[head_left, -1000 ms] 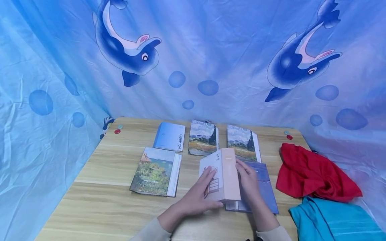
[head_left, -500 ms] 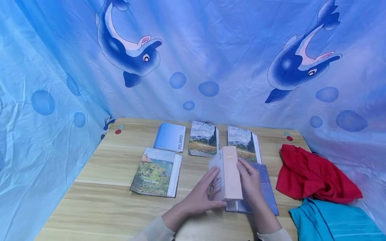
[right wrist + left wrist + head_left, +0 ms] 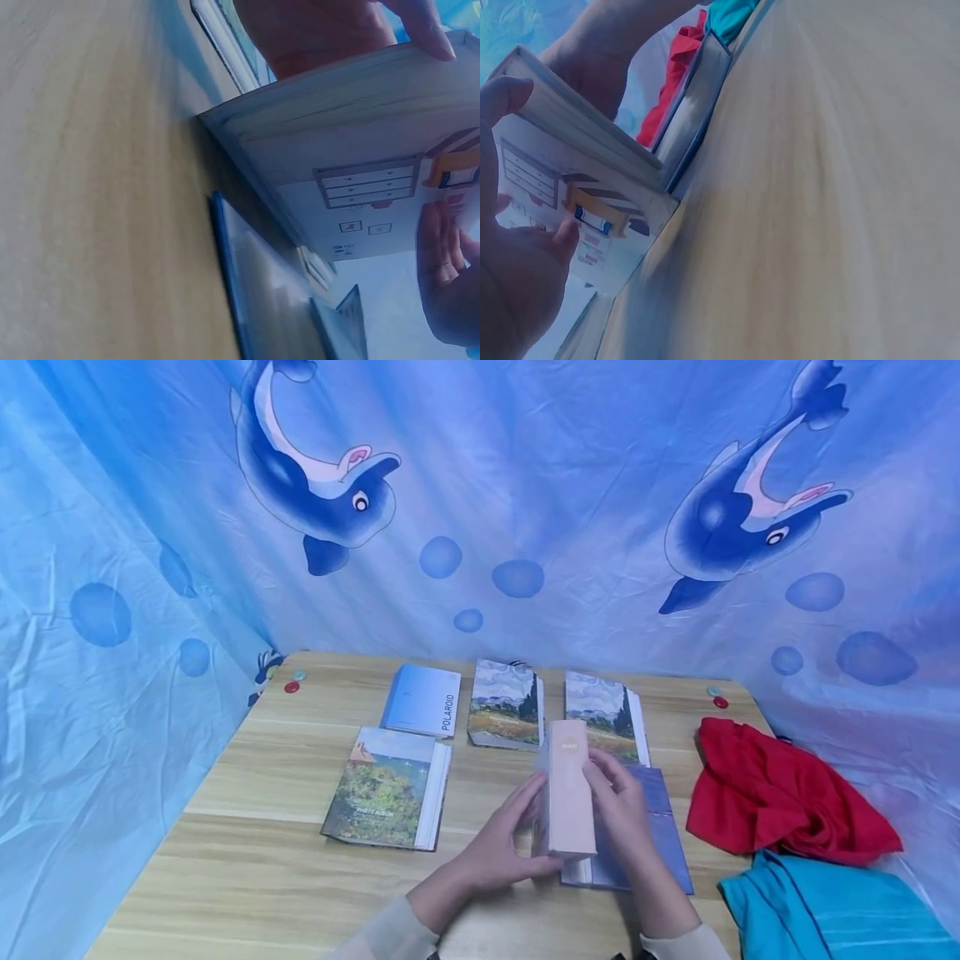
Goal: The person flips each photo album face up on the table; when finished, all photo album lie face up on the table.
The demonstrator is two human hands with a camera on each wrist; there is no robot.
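Note:
In the head view a photo album [image 3: 572, 793] stands on edge between both hands, its pale pink spine facing up. White covers with furniture drawings show in the left wrist view. My left hand [image 3: 498, 843] holds its left side, thumb at the near end and fingers along the cover. On the other side my right hand [image 3: 621, 802] grips the right cover, fingertips near the spine edge. The album's lower edge is at or close to the tabletop [image 3: 780, 225]. Beneath and beside the right hand lies a dark blue album [image 3: 663, 835], partly hidden.
Two landscape-painted albums [image 3: 506, 703] and a blue "POLAROID" album [image 3: 423, 700] lie along the back. A garden-picture photo album [image 3: 386, 789] lies at left. Red cloth [image 3: 787, 793] and teal cloth [image 3: 832, 910] lie crumpled at right. A dolphin-printed curtain [image 3: 525, 485] surrounds the table.
The held album has turned from showing its left cover to standing upright with the spine up, shifting slightly right. The left hand has moved right with it; the right hand has barely moved.

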